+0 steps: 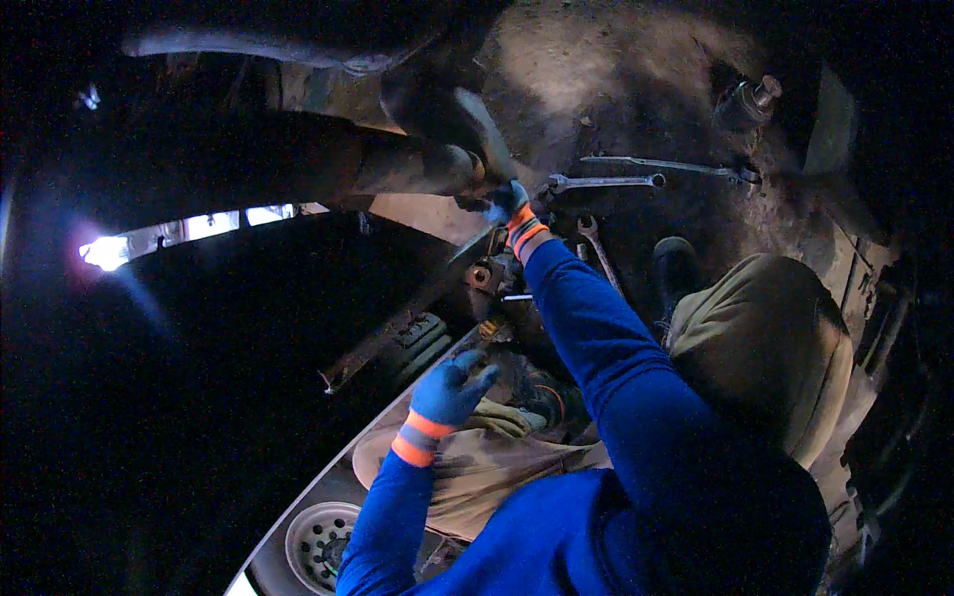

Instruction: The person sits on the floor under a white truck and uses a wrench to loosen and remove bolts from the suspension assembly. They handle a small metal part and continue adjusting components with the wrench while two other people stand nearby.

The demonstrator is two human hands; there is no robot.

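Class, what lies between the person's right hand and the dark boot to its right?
In the head view, a metal wrench lies between the right hand and the dark boot.

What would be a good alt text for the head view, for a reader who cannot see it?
A person's gloved right hand is at the end of a dark metal part in dim light, while the gloved left hand, apparently empty, is raised near the tan trousers. Wrenches lie on the dirty ground nearby.
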